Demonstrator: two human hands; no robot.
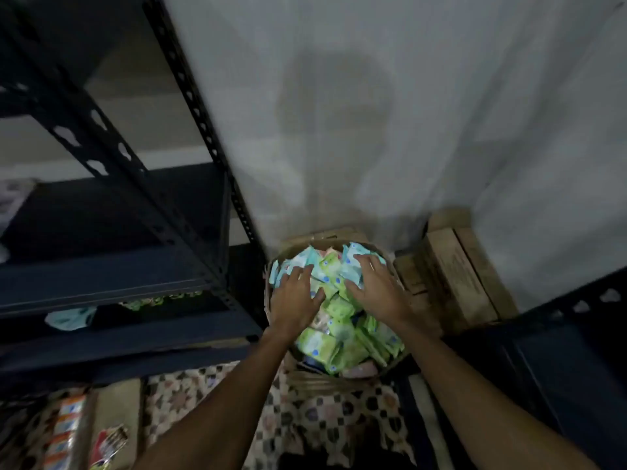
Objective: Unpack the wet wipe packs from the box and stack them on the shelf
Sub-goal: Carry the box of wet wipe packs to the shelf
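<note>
Head view: left hand (294,298) and right hand (377,287) rest spread-fingered, grasping nothing, on wet wipe packs (339,337); box (322,381) sits just beside shelf (101,279).

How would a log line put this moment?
left hand: open on packs in box | right hand: open on packs | shelf: left of box

open cardboard box (325,381) crammed with jumbled green and blue wipe packs (339,329), right beside the dark metal shelf (112,278)

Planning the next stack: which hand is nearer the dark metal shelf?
Left. The left hand rests on the packs nearest the shelf; the right hand rests farther from it.
</note>
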